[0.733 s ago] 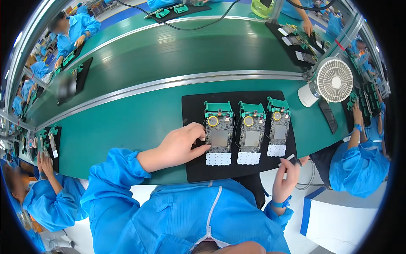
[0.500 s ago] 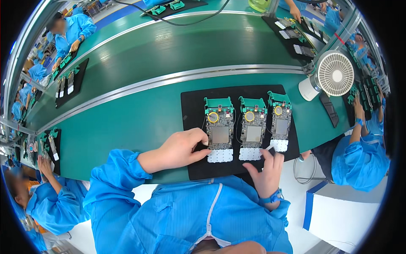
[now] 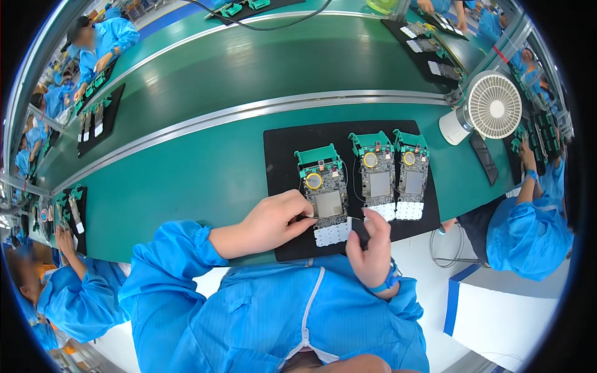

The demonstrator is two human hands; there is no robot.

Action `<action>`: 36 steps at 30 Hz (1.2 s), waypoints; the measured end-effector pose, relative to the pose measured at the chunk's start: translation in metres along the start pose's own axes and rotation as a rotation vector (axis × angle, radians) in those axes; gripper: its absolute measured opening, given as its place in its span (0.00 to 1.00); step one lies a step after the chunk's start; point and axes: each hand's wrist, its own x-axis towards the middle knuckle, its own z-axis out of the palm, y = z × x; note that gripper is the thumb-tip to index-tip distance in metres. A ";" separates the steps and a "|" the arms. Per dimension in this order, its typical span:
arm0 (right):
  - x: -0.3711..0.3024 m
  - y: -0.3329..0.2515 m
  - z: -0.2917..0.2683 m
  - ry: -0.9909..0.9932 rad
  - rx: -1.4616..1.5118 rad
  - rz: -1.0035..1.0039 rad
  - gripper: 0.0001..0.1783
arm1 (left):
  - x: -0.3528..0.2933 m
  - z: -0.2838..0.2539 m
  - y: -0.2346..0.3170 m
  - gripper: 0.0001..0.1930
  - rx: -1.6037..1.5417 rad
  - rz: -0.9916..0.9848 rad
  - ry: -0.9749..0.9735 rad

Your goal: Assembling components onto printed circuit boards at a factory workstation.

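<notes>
Three circuit boards with green plastic frames at their far ends and white dotted pads at their near ends lie on a black mat [image 3: 284, 158]. The left circuit board [image 3: 328, 202] sits slightly turned. My left hand [image 3: 280, 221] pinches its lower left edge with thumb and forefinger. In my right hand [image 3: 372, 252] is a small black piece with a pale edge [image 3: 358, 230], held beside the same board's white pad; its kind is unclear. The middle circuit board [image 3: 379, 184] and the right circuit board [image 3: 411, 183] stand close together, untouched by either hand.
A white fan [image 3: 494, 105] and a dark phone-like slab [image 3: 484, 159] are at the right of the green table [image 3: 186, 180]. A metal rail [image 3: 249, 108] runs behind the mat. Co-workers in blue sit on both sides, with more boards on mats.
My right hand has moved left with the black piece, from near the right boards to the left board. That board has turned slightly and shifted nearer; the middle one has moved away and rightward.
</notes>
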 end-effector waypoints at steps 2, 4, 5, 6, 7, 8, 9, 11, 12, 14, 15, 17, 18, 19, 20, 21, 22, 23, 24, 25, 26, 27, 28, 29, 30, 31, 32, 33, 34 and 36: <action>0.005 0.007 0.010 0.033 -0.120 -0.118 0.21 | 0.000 0.002 -0.001 0.09 0.009 -0.008 0.020; 0.012 -0.004 0.008 -0.053 -0.237 -0.134 0.20 | -0.002 0.004 -0.003 0.09 0.039 0.022 0.045; 0.013 -0.001 0.010 -0.027 -0.269 -0.214 0.19 | -0.002 0.004 -0.003 0.09 0.037 0.016 0.047; 0.014 0.000 0.010 -0.033 -0.268 -0.212 0.19 | -0.001 0.005 -0.003 0.09 0.038 0.027 0.038; 0.014 0.001 0.009 -0.028 -0.282 -0.240 0.19 | 0.000 0.005 -0.002 0.09 0.040 0.038 0.026; 0.014 0.002 0.009 -0.023 -0.295 -0.269 0.20 | 0.000 0.005 -0.002 0.09 0.039 0.034 0.026; 0.014 0.003 0.008 -0.026 -0.293 -0.267 0.20 | 0.000 0.006 -0.002 0.09 0.038 0.044 0.028; 0.014 0.003 0.008 -0.036 -0.293 -0.290 0.21 | 0.000 0.007 -0.002 0.09 0.043 0.053 0.027; 0.014 0.003 0.009 -0.036 -0.289 -0.289 0.21 | -0.001 0.009 -0.002 0.09 0.048 0.074 0.038; 0.016 0.000 0.011 -0.031 -0.344 -0.350 0.22 | -0.001 0.008 -0.005 0.10 0.045 0.102 0.047; 0.017 0.000 0.012 -0.029 -0.347 -0.348 0.22 | -0.001 0.007 -0.006 0.10 0.042 0.106 0.044; 0.016 0.001 0.013 -0.034 -0.368 -0.352 0.22 | -0.001 0.008 -0.005 0.10 0.042 0.107 0.043; 0.016 0.001 0.012 -0.034 -0.368 -0.351 0.22 | 0.000 0.008 -0.005 0.10 0.041 0.102 0.043; 0.016 0.002 0.012 -0.029 -0.358 -0.348 0.22 | -0.001 0.009 -0.005 0.10 0.040 0.095 0.047; 0.016 0.002 0.012 -0.024 -0.347 -0.345 0.22 | -0.001 0.009 -0.004 0.10 0.040 0.092 0.049; 0.017 0.001 0.012 -0.026 -0.346 -0.346 0.22 | 0.000 0.009 -0.004 0.10 0.047 0.093 0.052; 0.018 -0.002 0.011 -0.041 -0.369 -0.325 0.22 | 0.000 0.009 -0.003 0.10 0.052 0.095 0.052; 0.017 -0.004 0.011 -0.054 -0.392 -0.304 0.21 | 0.000 0.008 -0.002 0.10 0.051 0.095 0.050; 0.015 -0.005 0.011 -0.053 -0.393 -0.302 0.21 | -0.001 0.008 0.000 0.09 0.055 0.076 0.037; 0.017 -0.005 0.010 -0.063 -0.392 -0.266 0.20 | 0.002 0.007 0.001 0.09 0.061 0.062 0.027; 0.018 -0.006 0.008 -0.072 -0.391 -0.229 0.19 | 0.003 0.007 0.001 0.09 0.063 0.071 0.028; 0.019 -0.006 0.008 -0.065 -0.395 -0.233 0.19 | 0.002 0.007 0.000 0.09 0.049 0.054 0.024; 0.018 -0.006 0.007 -0.067 -0.341 -0.224 0.18 | 0.000 0.008 0.000 0.09 0.037 0.037 0.020; 0.018 -0.005 0.007 -0.069 -0.287 -0.216 0.17 | 0.001 0.008 0.000 0.09 0.040 0.044 0.020; 0.018 -0.003 0.006 -0.080 -0.281 -0.206 0.17 | 0.001 0.009 0.000 0.09 0.041 0.042 0.022; 0.017 -0.005 0.006 -0.076 -0.281 -0.206 0.17 | 0.000 0.009 0.001 0.09 0.039 0.034 0.024; 0.018 -0.007 0.006 -0.078 -0.335 -0.225 0.17 | 0.000 0.009 0.002 0.09 0.041 0.036 0.022; 0.018 -0.008 0.006 -0.079 -0.388 -0.243 0.17 | 0.000 0.008 0.003 0.09 0.054 0.032 0.019; 0.018 -0.009 0.005 -0.077 -0.388 -0.244 0.17 | 0.001 0.008 0.004 0.09 0.066 0.030 0.016; 0.018 -0.009 0.003 -0.103 -0.365 -0.179 0.16 | 0.001 0.010 0.005 0.10 0.078 0.054 0.045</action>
